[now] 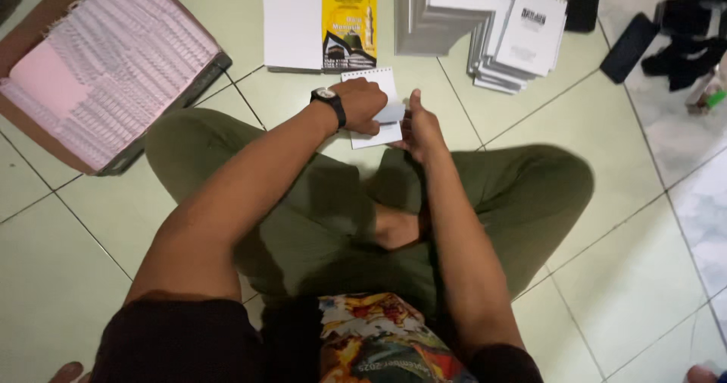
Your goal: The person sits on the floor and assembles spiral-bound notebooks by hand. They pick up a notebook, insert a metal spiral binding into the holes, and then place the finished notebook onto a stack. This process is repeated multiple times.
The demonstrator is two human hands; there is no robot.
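Observation:
I sit cross-legged on a tiled floor. My left hand (362,104), with a black wristwatch on the wrist, rests on a small white spiral-bound notepad (379,80) lying on the floor in front of my legs, fingers curled on its pages. My right hand (419,129) grips the notepad's right lower edge, thumb raised. Part of the pad is hidden under both hands.
A cardboard box (34,31) of white spiral bindings lies at the left. A white pad (291,23) and a yellow-covered booklet (349,23) lie ahead. Stacks of white pads (522,38) and a grey stack (424,27) sit at upper right, with dark objects (628,48) beyond.

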